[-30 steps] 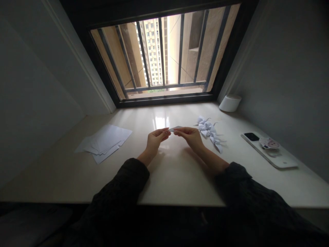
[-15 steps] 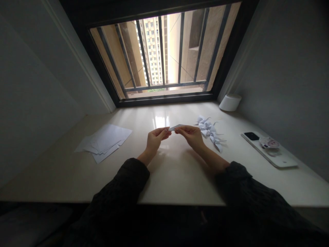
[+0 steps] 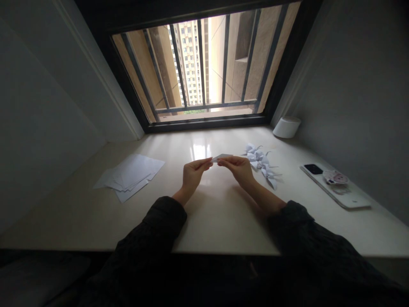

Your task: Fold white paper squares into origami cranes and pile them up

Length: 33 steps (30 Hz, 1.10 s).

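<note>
A small piece of folded paper [image 3: 223, 156] is sitting just above the centre of the frame, over the pale table [image 3: 220, 221], between the person's two hands. Left hand [image 3: 192, 174] is pinching its left end between thumb and fingers; right hand [image 3: 239, 168] is pinching its near edge the same way, so both grips are appearing closed on the paper. Right-hand fingers are hiding part of it, and the layers cannot be counted from here. Handling, judged: the piece is probably weighing almost nothing, behaving stiffly along its creases and softly at single layers; it is likely offering enough friction for bare skin, yet risking crumpling or tearing at thin tips under a hard squeeze. Best hold, judged: fingertips on the thick folded edges, one hand at each end, as the hands are doing. Surroundings: several paper cranes [image 3: 260, 163] are lying in a cluster right of centre, just beyond the right hand; they are looking easily crushed and are the nearest obstacle to any swing toward the right. Loose white sheets [image 3: 134, 171] are overlapping at centre left, well apart from the left hand. A phone [image 3: 348, 198] is lying at the right of the frame, and a white cylindrical object [image 3: 286, 128] is standing near the window's lower right corner, both out of the way.
</note>
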Available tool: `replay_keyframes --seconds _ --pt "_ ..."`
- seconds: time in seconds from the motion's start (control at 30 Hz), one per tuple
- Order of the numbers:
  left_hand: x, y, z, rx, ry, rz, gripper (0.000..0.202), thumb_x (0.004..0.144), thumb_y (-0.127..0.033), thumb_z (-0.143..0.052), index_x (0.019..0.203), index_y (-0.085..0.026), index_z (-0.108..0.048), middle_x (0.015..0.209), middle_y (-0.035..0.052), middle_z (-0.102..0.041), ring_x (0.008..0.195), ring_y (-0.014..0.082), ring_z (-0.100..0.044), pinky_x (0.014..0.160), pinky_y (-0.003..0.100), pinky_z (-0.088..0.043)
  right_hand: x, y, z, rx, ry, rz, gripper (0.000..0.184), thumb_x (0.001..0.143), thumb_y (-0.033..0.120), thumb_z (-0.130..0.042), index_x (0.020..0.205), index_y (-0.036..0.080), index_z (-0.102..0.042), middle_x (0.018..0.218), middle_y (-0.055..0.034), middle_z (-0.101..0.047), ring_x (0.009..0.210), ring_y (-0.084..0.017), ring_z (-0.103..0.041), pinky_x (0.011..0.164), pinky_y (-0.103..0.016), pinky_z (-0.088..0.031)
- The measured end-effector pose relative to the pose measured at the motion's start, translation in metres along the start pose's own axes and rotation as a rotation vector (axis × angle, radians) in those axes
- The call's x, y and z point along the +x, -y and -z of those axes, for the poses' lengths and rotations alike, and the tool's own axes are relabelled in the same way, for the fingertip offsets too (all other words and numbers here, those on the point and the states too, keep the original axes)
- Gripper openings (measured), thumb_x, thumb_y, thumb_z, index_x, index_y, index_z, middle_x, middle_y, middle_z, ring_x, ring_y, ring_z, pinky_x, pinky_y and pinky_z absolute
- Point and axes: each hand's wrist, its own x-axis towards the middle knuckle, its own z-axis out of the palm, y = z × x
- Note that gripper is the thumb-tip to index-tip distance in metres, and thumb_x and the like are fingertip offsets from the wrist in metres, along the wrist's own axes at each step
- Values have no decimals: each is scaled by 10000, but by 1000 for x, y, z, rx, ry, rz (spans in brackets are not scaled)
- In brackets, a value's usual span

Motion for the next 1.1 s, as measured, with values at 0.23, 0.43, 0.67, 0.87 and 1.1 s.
replay_keyframes --seconds 0.23,0.43,0.67,0.87,1.1 --pt "-1 -1 -3 -17 -10 -27 252 693 -311 -732 919 -200 -738 867 55 -741 817 198 -690 819 378 -547 -2 3 -3 35 -56 -33 161 627 332 -783 764 249 -762 752 -16 -737 728 -201 -674 776 -396 -549" --pt "-3 -4 -5 -32 0 -15 262 686 -309 -740 923 -199 -737 875 58 -741 830 204 -692 835 386 -543 -4 5 -3 44 -64 -7 150 646 314 -775 771 232 -759 764 -26 -739 717 -201 -677 754 -388 -555" --pt "-5 -5 -9 -42 -23 -32 263 704 -314 -728 938 -194 -733 869 61 -741 818 201 -696 825 385 -546 -5 5 -7 67 -162 -7 200 606 319 -801 771 215 -753 753 -31 -740 681 -203 -686 742 -394 -571" --pt "-5 -5 -10 -63 -50 -19 273 691 -322 -737 929 -190 -734 859 64 -741 809 205 -698 826 397 -547 -4 4 -9 145 -160 -28 216 582 320 -812 759 213 -749 766 -24 -743 699 -201 -695 768 -406 -585" --pt "-4 -3 -8 -65 -51 -51 269 699 -319 -732 940 -199 -731 867 55 -741 803 202 -700 818 391 -553 -4 3 -8 203 -130 -52 228 576 298 -817 779 217 -748 773 -24 -744 702 -201 -696 778 -411 -579"
